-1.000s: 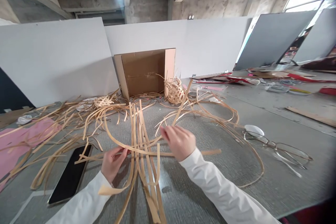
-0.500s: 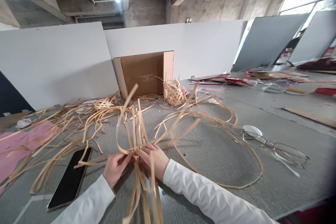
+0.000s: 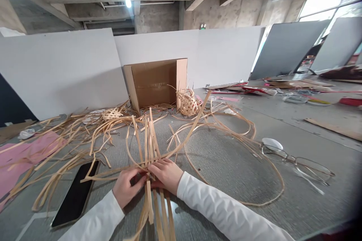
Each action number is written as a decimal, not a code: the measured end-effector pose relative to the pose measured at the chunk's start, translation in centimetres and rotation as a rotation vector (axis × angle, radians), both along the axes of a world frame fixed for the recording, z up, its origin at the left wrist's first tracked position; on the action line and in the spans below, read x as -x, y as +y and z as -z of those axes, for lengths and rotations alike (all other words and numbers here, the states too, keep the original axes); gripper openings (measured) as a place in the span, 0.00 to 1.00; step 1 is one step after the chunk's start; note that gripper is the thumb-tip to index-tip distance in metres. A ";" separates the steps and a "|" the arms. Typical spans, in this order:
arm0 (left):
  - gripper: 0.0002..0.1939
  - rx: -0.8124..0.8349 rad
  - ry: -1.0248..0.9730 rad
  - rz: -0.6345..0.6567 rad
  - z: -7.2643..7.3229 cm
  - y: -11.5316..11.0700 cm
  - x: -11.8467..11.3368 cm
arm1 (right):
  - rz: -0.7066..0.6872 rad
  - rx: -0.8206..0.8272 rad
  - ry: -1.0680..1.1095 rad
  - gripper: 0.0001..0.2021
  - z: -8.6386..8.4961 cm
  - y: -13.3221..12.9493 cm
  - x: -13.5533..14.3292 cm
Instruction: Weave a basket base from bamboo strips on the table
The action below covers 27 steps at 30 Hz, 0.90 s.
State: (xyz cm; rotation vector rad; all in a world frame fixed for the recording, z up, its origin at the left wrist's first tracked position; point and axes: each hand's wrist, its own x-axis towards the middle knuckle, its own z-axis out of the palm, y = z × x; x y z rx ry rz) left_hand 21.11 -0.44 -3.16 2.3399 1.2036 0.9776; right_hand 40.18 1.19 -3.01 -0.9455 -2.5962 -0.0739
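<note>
Flat tan weaving strips cross at the bottom middle of the head view, several running away from me and several toward me. My left hand pinches a strip at the left of the crossing with thumb and forefinger. Right beside it, my right hand is closed over the crossing, fingers pressed on the strips. One long strip rises to the right from under my right fingers. A folded strip end points toward me below the hands. The crossing itself is partly hidden by my fingers.
A black phone lies left, with loose strips over its edge and pink paper beyond. Eyeglasses lie right, near a strip loop. Behind stand an open cardboard box and a woven strip ball.
The strip that stood tall at the left of the crossing has come down, and another no longer sticks out to the right. My left hand has shifted slightly; the right stays over the crossing.
</note>
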 end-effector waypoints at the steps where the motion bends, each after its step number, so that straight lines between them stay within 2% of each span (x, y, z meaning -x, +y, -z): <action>1: 0.09 -0.016 0.014 0.010 -0.1 0.0 0.0 | -0.017 0.004 -0.003 0.20 0.1 0.1 0.0; 4: 0.08 -0.035 0.046 0.032 -0.1 -0.1 -0.1 | -0.061 -0.006 -0.009 0.26 0.4 0.4 -0.1; 7: 0.07 -0.024 0.063 0.044 0.0 0.1 -0.1 | -0.068 -0.035 -0.020 0.28 0.5 0.2 0.2; 15: 0.12 0.057 0.017 0.155 0.6 1.0 0.6 | -0.015 -0.118 -0.029 0.18 0.7 -0.4 1.0; 27: 0.12 0.075 -0.070 0.083 1.5 0.7 0.7 | -0.099 -0.077 0.058 0.14 0.4 -0.5 0.4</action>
